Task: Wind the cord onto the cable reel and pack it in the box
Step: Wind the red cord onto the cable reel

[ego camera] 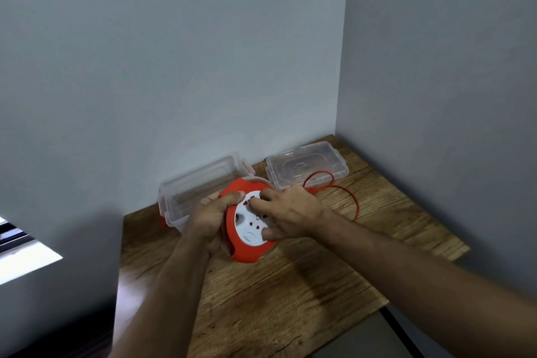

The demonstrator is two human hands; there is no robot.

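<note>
A round red cable reel [245,251] with a white socket face is held just above the wooden table [276,299], tilted toward me. My left hand [213,216] grips its left rim, thumb across the red top edge. My right hand [286,213] lies over the white face, fingers pressed on it and thumb at the lower edge. A loose red cord [347,195] trails from behind my right hand in loops over the table to the right. The clear plastic box [191,186] with red latches stands open behind the reel.
The box's clear lid [308,166] lies flat at the back right by the wall corner, with a loop of cord against its front edge. Walls close off the back and right. The table's edge drops off on the left and at the front right.
</note>
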